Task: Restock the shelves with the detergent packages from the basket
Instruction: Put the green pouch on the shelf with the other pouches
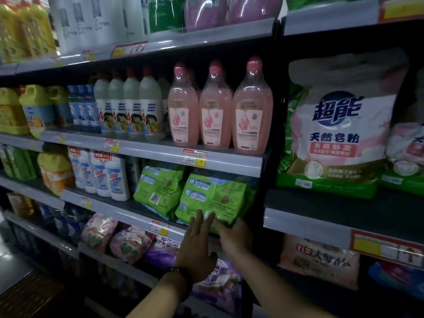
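Observation:
A green detergent package (213, 198) stands on the grey shelf (128, 214), at its right end against the upright. My right hand (234, 237) grips the package's lower edge from below. My left hand (197, 249) lies flat, fingers spread, and its fingertips touch the package's lower front. A second green package (158, 189) stands just to its left on the same shelf. No basket is in view.
Three pink bottles (215, 113) stand on the shelf above, white bottles (103, 175) to the left. A big pink-and-green powder bag (335, 134) fills the right-hand bay. Pink and purple bags (128, 244) lie on the shelf below my hands.

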